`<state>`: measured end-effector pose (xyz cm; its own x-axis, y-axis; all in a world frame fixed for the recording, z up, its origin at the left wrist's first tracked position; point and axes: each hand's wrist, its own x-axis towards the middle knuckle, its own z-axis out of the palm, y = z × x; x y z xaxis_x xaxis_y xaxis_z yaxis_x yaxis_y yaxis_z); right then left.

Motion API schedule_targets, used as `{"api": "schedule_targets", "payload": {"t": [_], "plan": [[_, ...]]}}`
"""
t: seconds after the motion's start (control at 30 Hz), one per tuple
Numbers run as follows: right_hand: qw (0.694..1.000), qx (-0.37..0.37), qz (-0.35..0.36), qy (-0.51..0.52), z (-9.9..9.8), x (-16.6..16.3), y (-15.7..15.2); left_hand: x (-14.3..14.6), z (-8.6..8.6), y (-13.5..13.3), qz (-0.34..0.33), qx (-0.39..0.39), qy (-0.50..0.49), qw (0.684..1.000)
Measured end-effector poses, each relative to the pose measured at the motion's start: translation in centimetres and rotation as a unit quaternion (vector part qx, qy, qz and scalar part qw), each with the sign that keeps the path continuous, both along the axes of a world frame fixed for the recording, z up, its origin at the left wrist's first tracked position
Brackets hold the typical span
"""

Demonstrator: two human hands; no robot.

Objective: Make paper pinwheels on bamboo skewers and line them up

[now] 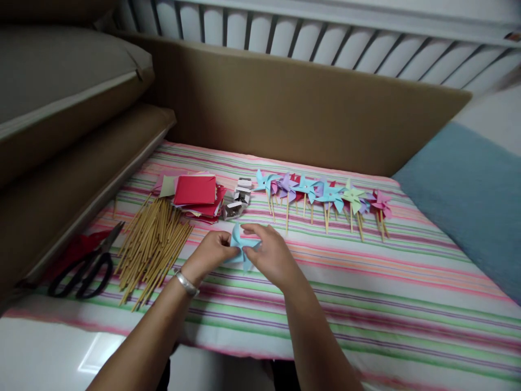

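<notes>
Over the striped cloth (366,320): one light-blue paper pinwheel (236,237), held between my left hand (209,251) and my right hand (273,252), both pinching it near its middle. Leftward, nearer my left hand: wooden sticks (150,250), loosely heaped, long axes slanting away and rightward.

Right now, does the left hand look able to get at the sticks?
Probably yes: the sticks lie near the left hand, nothing visibly between, though it would likely have to release the pinwheel first.
</notes>
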<state>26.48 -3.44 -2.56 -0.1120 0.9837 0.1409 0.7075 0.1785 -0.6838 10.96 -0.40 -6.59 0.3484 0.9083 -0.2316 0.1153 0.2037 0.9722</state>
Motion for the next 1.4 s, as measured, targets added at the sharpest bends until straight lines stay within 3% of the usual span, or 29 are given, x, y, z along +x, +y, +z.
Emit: {"api": "schedule_targets", "payload": {"t": [0.2,0.37,0.47,0.6,0.67,0.87,0.97,1.03,1.1,1.2,1.3,1.4], "plan": [[0.996,-0.061,0.034,0.055,-0.8,-0.2,-0.2,0.4,0.2,-0.3,-0.035,0.036,0.048,0.998],[0.974,-0.110,0.006,0.195,-1.5,0.6,0.5,0.6,1.0,-0.3,0.044,0.044,-0.023,0.998],[0.933,-0.146,-0.034,0.326,-1.8,0.9,1.1,0.8,1.6,-0.5,0.122,-0.002,-0.127,0.984],[0.880,-0.134,-0.085,0.448,-2.1,0.5,1.5,1.6,1.5,-1.2,0.097,-0.104,-0.246,0.959],[0.867,-0.117,-0.100,0.475,-2.2,-0.1,1.5,2.2,1.0,-1.4,0.093,-0.121,-0.264,0.952],[0.857,-0.120,-0.103,0.490,-2.5,-1.6,1.4,2.7,0.3,-1.2,0.167,-0.128,-0.272,0.939],[0.868,-0.123,-0.088,0.473,-2.7,-1.6,1.5,2.2,0.7,-0.9,0.186,-0.130,-0.272,0.935],[0.897,-0.098,-0.089,0.422,-2.5,-1.4,1.4,1.5,1.0,-0.5,0.203,-0.135,-0.269,0.932],[0.931,-0.046,-0.077,0.354,-2.2,-1.1,1.1,0.6,1.4,0.0,0.225,-0.137,-0.268,0.927],[0.973,0.052,0.001,0.224,-1.6,-0.8,0.5,-0.9,1.8,0.6,0.258,-0.123,-0.277,0.917],[0.987,0.094,0.087,0.097,-1.5,-1.2,0.0,-2.1,2.2,1.0,0.270,-0.108,-0.275,0.917],[0.988,0.114,0.098,0.037,-2.2,-2.0,-0.1,-2.7,2.4,1.0,0.269,-0.113,-0.277,0.916]]}}
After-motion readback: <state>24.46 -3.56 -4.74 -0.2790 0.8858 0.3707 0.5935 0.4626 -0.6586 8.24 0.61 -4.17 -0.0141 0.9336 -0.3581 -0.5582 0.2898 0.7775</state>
